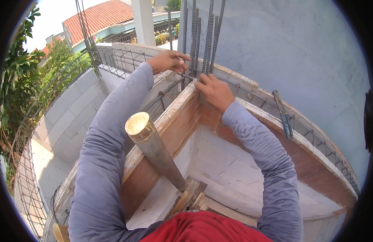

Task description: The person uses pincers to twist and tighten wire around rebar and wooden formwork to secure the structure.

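Observation:
My left hand (169, 61) is just left of a bundle of upright ribbed rebars (206, 42), fingers bent in; whatever they pinch is too small to make out. On the near side of the bundle my right hand (214, 92) has its fingers curled at the corner where two form boards meet. What it grips is hidden. Between the hands runs a short horizontal steel bar (187, 76). The brown left form board (166, 133) stretches toward me from that corner. Horizontal rebar cages lie in the troughs between the boards.
Blue-handled pincers (284, 115) rest across the right-hand trough. A bamboo pole (156, 151) leans up between my forearms. White block walls (69, 109) stand at the left, with thin rebar rods (88, 40) rising beyond. A grey-blue wall (291, 52) closes off the right side.

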Available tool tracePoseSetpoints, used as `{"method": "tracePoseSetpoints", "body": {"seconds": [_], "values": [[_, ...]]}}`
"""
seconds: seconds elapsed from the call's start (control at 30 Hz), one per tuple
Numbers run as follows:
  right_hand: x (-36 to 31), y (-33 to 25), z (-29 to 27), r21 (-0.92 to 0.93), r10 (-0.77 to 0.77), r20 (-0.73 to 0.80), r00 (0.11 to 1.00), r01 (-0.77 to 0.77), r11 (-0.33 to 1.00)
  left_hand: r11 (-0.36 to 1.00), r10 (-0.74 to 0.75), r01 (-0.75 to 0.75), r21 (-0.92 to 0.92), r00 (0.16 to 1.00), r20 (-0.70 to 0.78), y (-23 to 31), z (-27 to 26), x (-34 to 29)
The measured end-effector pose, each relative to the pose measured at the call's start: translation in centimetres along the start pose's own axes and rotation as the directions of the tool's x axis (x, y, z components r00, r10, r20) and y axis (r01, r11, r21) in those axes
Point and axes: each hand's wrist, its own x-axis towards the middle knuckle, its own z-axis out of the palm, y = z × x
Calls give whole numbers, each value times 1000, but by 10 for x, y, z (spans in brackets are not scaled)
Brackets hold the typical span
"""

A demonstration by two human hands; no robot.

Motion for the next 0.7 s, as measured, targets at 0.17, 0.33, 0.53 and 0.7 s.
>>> {"method": "tracePoseSetpoints", "body": {"seconds": [0.17,0.33,0.53,0.7], "values": [[0,-6,19,490,507,279,816,-575,655,729,244,-229,646,967,68,-17,8,-52],[15,-37,35,690,694,648,314,-627,-361,497,442,-298,815,895,57,-30,28,-63],[-58,-81,13,835,629,310,713,-521,180,504,432,-330,798,897,98,-46,-12,-61],[-176,-55,-78,332,593,122,796,-596,731,728,274,-215,651,962,11,-33,-15,-42]]}}
